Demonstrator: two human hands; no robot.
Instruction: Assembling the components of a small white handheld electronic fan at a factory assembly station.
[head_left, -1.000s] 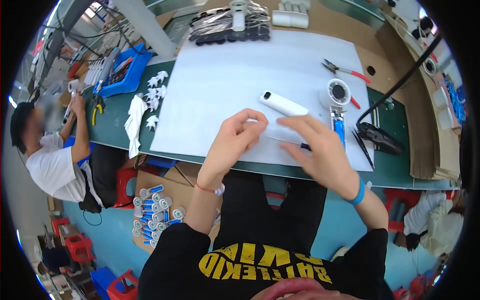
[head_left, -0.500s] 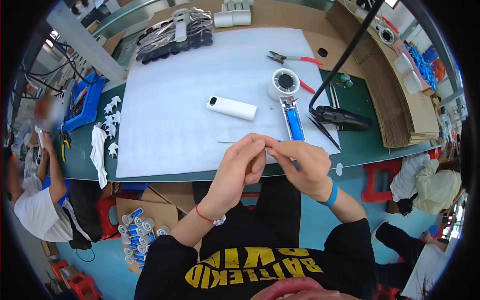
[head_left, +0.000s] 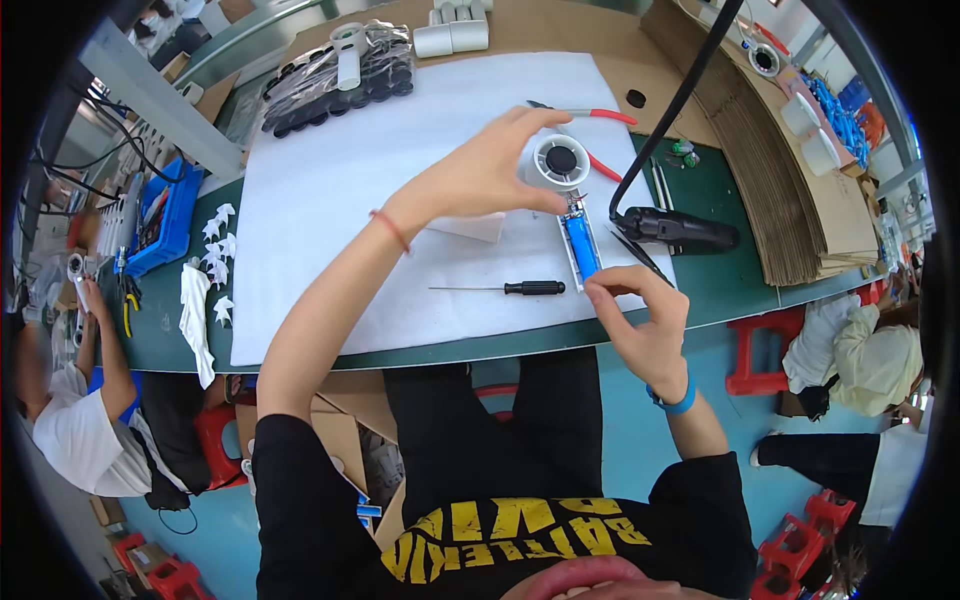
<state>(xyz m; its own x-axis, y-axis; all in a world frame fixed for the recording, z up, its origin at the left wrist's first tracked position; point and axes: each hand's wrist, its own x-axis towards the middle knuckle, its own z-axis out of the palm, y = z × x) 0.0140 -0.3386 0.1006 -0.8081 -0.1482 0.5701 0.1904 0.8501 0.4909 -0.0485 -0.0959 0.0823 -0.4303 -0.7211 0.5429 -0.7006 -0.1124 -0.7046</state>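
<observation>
A handheld fan with a round white head [head_left: 560,162] lies on the white mat, its handle opened to show a blue battery [head_left: 580,245]. My left hand [head_left: 490,170] curves around the left side of the fan head, thumb and fingers spread apart; whether it touches is unclear. At the handle's lower end, my right hand [head_left: 640,315] has thumb and index finger pinched together; anything between them is too small to make out. A black-handled screwdriver [head_left: 535,288] lies left of that hand. Under my left wrist a white handle cover [head_left: 485,228] is partly hidden.
Red-handled cutters [head_left: 600,115] lie beyond the fan. A black lamp-like device [head_left: 680,230] on a dark arm stands to the right, near stacked cardboard [head_left: 790,200]. Bagged black parts [head_left: 345,85] sit far left. A co-worker's hand [head_left: 92,297] is at the left edge.
My hands have parted from their meeting point near the mat's front edge. The left reached forward to the fan head, the right moved to the handle's lower end, uncovering the screwdriver.
</observation>
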